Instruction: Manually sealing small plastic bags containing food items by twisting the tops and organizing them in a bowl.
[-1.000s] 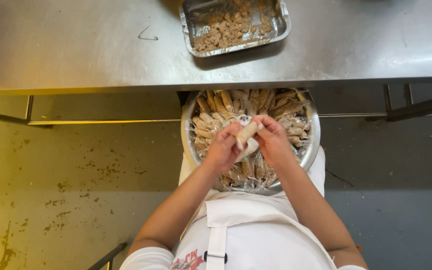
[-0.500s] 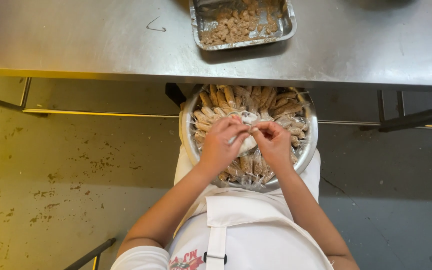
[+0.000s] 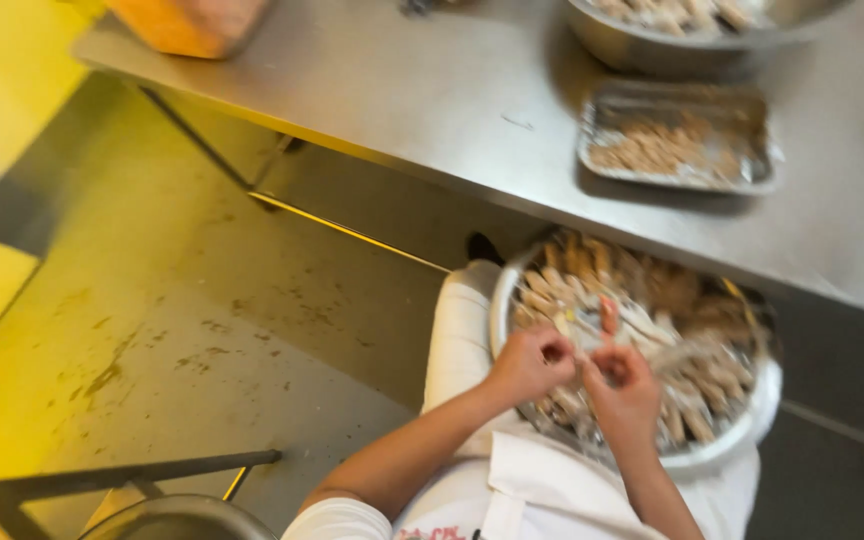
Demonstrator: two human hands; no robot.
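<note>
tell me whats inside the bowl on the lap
The bowl holds many pale rolled pieces. Both hands cover the near part, so what lies beneath them is hidden.

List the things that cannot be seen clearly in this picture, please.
- Head view: what the left hand and right hand pinch; blur and the fingers hide it.
- Pieces in the lap bowl: blurred, kind unclear.
- Large bowl on the table: cut by the top edge.
- Orange object: cut off.
</note>
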